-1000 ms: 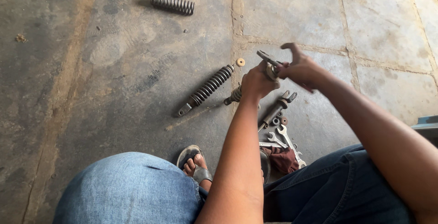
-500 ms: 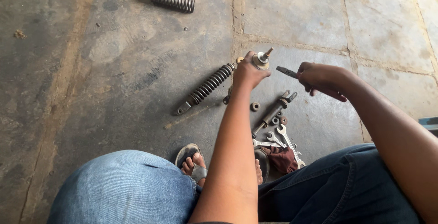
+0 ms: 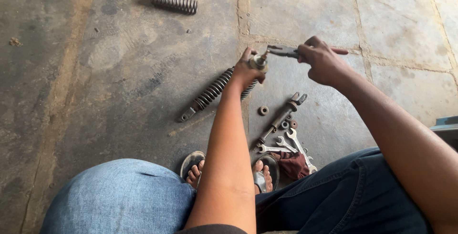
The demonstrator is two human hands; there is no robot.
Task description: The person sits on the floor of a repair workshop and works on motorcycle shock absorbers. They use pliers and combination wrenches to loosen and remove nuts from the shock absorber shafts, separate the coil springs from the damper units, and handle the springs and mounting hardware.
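Note:
My left hand holds a small metal cap-like part up off the floor. My right hand grips pliers, whose jaws point left and meet the top of that part. Below the hands a black coil-over shock absorber lies diagonally on the concrete floor, and a bare damper rod lies to its right.
A loose grey coil spring lies far up the floor. Small rings and a bushing sit near the damper rod. Wrenches and a red rag lie by my sandalled feet. My jeans-clad knees fill the bottom.
My right hand with the pliers has moved left, back to the part in my left hand. The left hand has stayed raised over the shock absorber.

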